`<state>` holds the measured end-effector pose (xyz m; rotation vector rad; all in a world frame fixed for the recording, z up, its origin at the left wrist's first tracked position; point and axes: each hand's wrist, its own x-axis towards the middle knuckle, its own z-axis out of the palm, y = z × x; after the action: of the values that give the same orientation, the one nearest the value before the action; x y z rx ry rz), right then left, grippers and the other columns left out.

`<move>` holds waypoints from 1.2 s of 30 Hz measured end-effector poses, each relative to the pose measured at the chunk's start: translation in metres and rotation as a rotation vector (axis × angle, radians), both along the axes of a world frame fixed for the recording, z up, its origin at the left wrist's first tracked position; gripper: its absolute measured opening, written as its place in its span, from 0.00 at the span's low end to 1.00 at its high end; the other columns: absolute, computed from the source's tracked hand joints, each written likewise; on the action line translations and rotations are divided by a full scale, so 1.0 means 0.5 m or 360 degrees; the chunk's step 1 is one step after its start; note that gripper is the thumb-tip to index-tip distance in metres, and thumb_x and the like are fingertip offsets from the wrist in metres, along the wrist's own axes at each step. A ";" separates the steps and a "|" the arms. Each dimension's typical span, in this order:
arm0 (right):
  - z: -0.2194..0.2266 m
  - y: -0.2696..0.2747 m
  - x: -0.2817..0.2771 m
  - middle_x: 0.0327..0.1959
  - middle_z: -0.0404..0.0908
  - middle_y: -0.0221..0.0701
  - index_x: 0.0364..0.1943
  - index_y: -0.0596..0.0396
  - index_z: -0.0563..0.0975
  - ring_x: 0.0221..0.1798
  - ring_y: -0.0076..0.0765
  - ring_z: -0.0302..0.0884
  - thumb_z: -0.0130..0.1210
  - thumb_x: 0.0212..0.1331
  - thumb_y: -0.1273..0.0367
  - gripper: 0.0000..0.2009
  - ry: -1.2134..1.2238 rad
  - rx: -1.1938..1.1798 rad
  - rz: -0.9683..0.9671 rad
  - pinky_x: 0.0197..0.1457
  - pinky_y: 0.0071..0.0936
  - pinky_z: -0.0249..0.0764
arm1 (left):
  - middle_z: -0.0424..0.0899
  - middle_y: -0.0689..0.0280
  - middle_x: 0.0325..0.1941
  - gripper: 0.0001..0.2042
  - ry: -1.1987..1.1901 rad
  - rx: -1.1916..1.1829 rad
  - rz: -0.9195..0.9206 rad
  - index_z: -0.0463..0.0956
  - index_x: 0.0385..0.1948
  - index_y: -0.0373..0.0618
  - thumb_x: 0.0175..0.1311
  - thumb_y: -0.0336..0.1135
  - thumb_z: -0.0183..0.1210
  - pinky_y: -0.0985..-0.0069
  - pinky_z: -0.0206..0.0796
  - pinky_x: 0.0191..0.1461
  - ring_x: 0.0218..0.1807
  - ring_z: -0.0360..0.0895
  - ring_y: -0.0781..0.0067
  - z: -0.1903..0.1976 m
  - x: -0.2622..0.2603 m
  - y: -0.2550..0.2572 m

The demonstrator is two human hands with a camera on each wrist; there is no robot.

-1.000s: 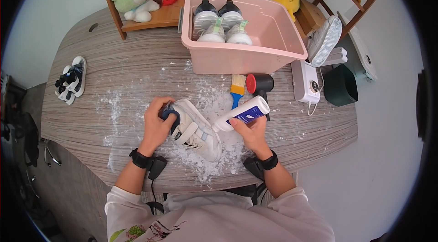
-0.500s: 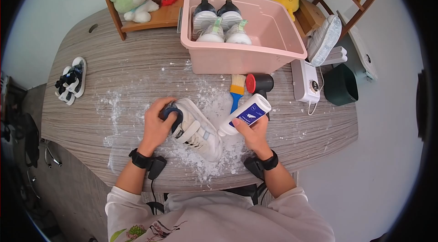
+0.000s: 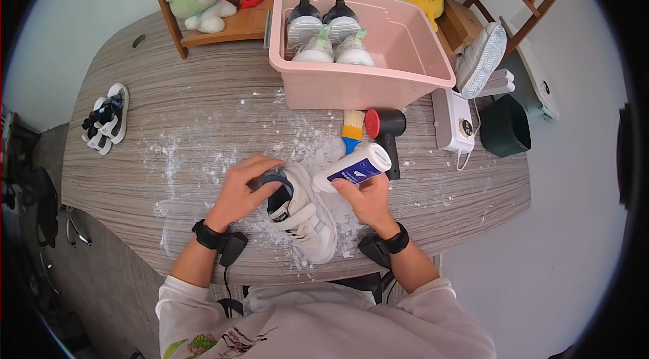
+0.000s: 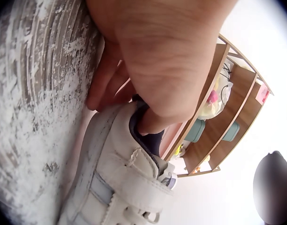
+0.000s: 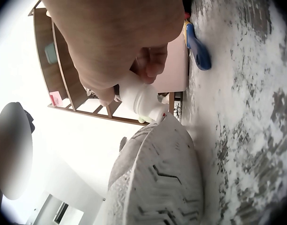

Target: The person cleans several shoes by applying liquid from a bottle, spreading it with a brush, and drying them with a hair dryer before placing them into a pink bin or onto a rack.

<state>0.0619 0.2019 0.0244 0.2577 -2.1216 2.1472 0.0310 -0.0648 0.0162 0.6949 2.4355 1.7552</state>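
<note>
head: near the worktop's (image 3: 460,203) front edge, the left hand (image 3: 242,191) grips a white shoe (image 3: 304,216) by the heel; the right hand (image 3: 370,201) clasps a bottle (image 3: 355,168). left wrist: the thumb (image 4: 155,123) is inside the collar. right wrist: the bottle's tip is beside the sole (image 5: 164,180).

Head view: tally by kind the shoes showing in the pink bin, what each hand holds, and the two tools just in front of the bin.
Dark-heeled shoes in the pink bin: 2
Green-tabbed shoes there: 2
Shoe in the left hand: 1
Bottle in the right hand: 1
Brush: 1
Dryer-shaped tool: 1
Total: 8
</note>
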 end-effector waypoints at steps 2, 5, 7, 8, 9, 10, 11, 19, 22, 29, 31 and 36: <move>-0.003 -0.006 -0.001 0.39 0.85 0.30 0.44 0.62 0.79 0.43 0.22 0.82 0.71 0.54 0.75 0.15 0.0012 -0.0090 -0.0036 0.49 0.24 0.78 | 0.85 0.59 0.46 0.18 0.0006 -0.0023 -0.0009 0.81 0.52 0.40 0.59 0.28 0.65 0.78 0.71 0.40 0.41 0.81 0.69 0.004 0.001 0.001; -0.002 -0.020 0.000 0.38 0.85 0.30 0.44 0.62 0.79 0.44 0.21 0.81 0.71 0.54 0.75 0.15 0.0056 -0.0209 -0.0124 0.50 0.24 0.77 | 0.86 0.58 0.46 0.18 0.0002 -0.0032 -0.0023 0.81 0.53 0.40 0.59 0.28 0.65 0.77 0.71 0.40 0.40 0.81 0.69 -0.002 0.001 0.002; 0.000 -0.020 -0.003 0.38 0.84 0.30 0.44 0.61 0.79 0.43 0.21 0.81 0.71 0.54 0.75 0.15 0.0105 -0.0160 -0.0103 0.49 0.24 0.77 | 0.86 0.58 0.46 0.18 -0.0007 -0.0019 -0.0028 0.81 0.53 0.40 0.59 0.28 0.65 0.77 0.71 0.40 0.40 0.81 0.69 -0.004 0.002 0.003; 0.001 -0.020 -0.004 0.38 0.84 0.30 0.43 0.61 0.79 0.43 0.21 0.81 0.71 0.54 0.75 0.15 0.0153 -0.0110 -0.0082 0.49 0.24 0.77 | 0.86 0.58 0.46 0.18 -0.0037 -0.0030 -0.0023 0.81 0.54 0.40 0.60 0.28 0.65 0.77 0.71 0.40 0.39 0.81 0.70 -0.003 0.002 0.003; 0.000 -0.015 -0.003 0.38 0.84 0.30 0.43 0.61 0.79 0.43 0.21 0.81 0.71 0.54 0.75 0.15 0.0154 -0.0110 -0.0082 0.49 0.24 0.77 | 0.86 0.58 0.46 0.18 -0.0066 -0.0040 -0.0017 0.81 0.54 0.40 0.60 0.28 0.65 0.78 0.71 0.40 0.38 0.80 0.70 -0.002 0.003 0.003; 0.000 -0.003 -0.001 0.39 0.84 0.30 0.44 0.62 0.79 0.43 0.21 0.80 0.72 0.54 0.75 0.16 0.0101 -0.0052 -0.0051 0.48 0.23 0.77 | 0.86 0.58 0.46 0.18 -0.0066 -0.0041 -0.0018 0.81 0.54 0.40 0.60 0.28 0.65 0.78 0.71 0.40 0.38 0.80 0.70 -0.002 0.003 0.004; 0.000 0.005 0.000 0.39 0.84 0.30 0.45 0.62 0.78 0.43 0.20 0.80 0.72 0.54 0.74 0.17 0.0049 0.0005 -0.0019 0.48 0.23 0.77 | 0.86 0.58 0.46 0.18 -0.0064 -0.0029 -0.0015 0.81 0.54 0.40 0.60 0.28 0.66 0.78 0.71 0.39 0.38 0.80 0.71 -0.002 0.003 0.004; -0.008 -0.009 -0.006 0.43 0.83 0.31 0.48 0.62 0.76 0.45 0.21 0.79 0.70 0.55 0.75 0.18 0.0042 -0.0046 -0.0033 0.50 0.24 0.76 | 0.86 0.59 0.45 0.18 -0.0081 -0.0026 -0.0033 0.81 0.54 0.40 0.61 0.29 0.66 0.79 0.71 0.38 0.36 0.79 0.74 0.005 0.001 0.006; -0.016 -0.012 -0.013 0.47 0.81 0.33 0.49 0.63 0.75 0.49 0.23 0.78 0.69 0.57 0.75 0.18 0.0084 -0.0124 -0.0017 0.53 0.25 0.75 | 0.86 0.59 0.45 0.17 -0.0064 -0.0057 -0.0039 0.81 0.53 0.40 0.61 0.29 0.66 0.79 0.71 0.39 0.37 0.79 0.74 0.001 0.001 0.006; -0.009 -0.016 -0.011 0.41 0.83 0.31 0.49 0.62 0.76 0.46 0.24 0.81 0.67 0.60 0.75 0.15 -0.0095 -0.0171 -0.0003 0.53 0.25 0.77 | 0.85 0.58 0.51 0.19 -0.0013 -0.0018 -0.0370 0.81 0.54 0.42 0.60 0.25 0.65 0.69 0.73 0.56 0.50 0.83 0.59 0.010 0.018 0.024; -0.011 -0.013 -0.012 0.39 0.83 0.30 0.48 0.62 0.77 0.42 0.23 0.81 0.66 0.61 0.74 0.14 -0.0137 -0.0161 0.0006 0.49 0.23 0.77 | 0.85 0.58 0.52 0.20 -0.0053 -0.0001 -0.0429 0.81 0.56 0.43 0.59 0.25 0.65 0.70 0.73 0.57 0.50 0.83 0.60 0.009 0.020 0.025; -0.022 -0.001 -0.018 0.34 0.82 0.27 0.42 0.59 0.77 0.29 0.15 0.76 0.65 0.64 0.70 0.10 -0.0230 -0.0209 -0.0116 0.29 0.17 0.71 | 0.85 0.58 0.51 0.20 -0.0086 0.0026 -0.0411 0.81 0.56 0.45 0.59 0.24 0.64 0.69 0.73 0.56 0.50 0.82 0.60 0.004 0.020 0.023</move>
<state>0.0527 0.2012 0.0132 0.0133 -2.0144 2.3144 0.0412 -0.0536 0.0180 0.9048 2.1842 1.6722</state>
